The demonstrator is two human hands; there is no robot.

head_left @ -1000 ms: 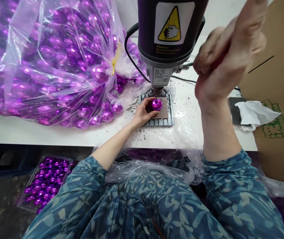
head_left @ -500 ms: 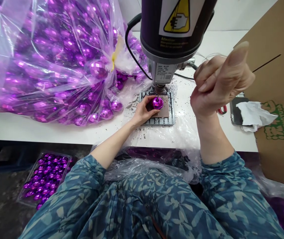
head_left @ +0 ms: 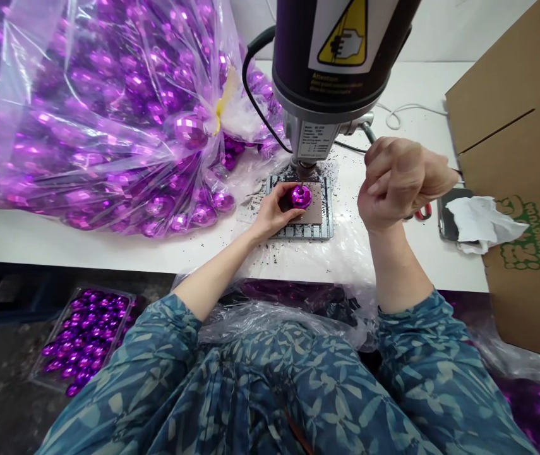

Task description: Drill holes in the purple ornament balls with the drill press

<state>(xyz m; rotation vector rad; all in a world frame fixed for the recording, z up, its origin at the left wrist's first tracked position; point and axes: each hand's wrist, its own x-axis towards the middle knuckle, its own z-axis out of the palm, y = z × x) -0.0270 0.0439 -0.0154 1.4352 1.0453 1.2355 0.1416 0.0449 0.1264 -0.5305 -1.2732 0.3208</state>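
I have the left hand (head_left: 272, 212) part-open in a C, thumb and fingers pinching a purple faceted ball (head_left: 301, 196). The ball sits at two o'clock from the palm, on a brown board (head_left: 316, 213) over the drill press's slotted base plate (head_left: 305, 235). It is round, so I read no long axis; the drill bit (head_left: 302, 183) is at its twelve o'clock, and I can't tell whether the tip touches. The left hand is much the nearer. The right hand (head_left: 405, 183), well off at three o'clock from the ball, is curled closed on the feed lever (head_left: 368, 131).

On the motor housing (head_left: 336, 85) I read "Attention" below a yellow hand-warning triangle (head_left: 345, 38); the finer lines blur. The data plate (head_left: 316, 140) seems to start "Model". The carton (head_left: 535, 297) at my three o'clock shows green print like "HONGYUAN".
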